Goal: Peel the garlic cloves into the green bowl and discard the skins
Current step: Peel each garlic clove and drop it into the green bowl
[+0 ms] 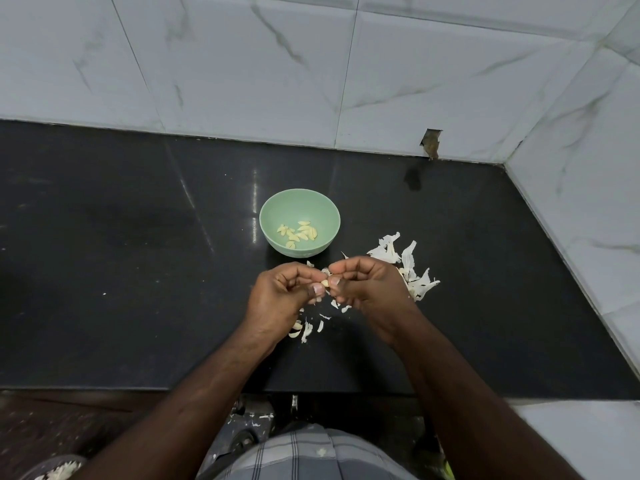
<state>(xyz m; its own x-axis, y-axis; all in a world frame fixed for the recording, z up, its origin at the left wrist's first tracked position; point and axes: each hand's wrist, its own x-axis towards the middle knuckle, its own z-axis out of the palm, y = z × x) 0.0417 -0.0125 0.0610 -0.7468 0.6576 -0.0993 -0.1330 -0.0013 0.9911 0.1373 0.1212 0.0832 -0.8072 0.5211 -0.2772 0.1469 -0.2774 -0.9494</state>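
Peeled cloves (298, 232) in green bowl (273, 209); left hand (287, 292), right hand (367, 285) both pinching garlic clove (325, 283).

the garlic clove (325, 283) is mostly covered by the fingertips pinching it. part of the skin pile (412, 271) lies behind the right hand (370, 285). both forearms leave the bottom edge.

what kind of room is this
Most likely a home kitchen: a polished black stone counter meets white marble-look wall tiles in a corner, and a green bowl of peeled garlic cloves sits on it beside papery skins.
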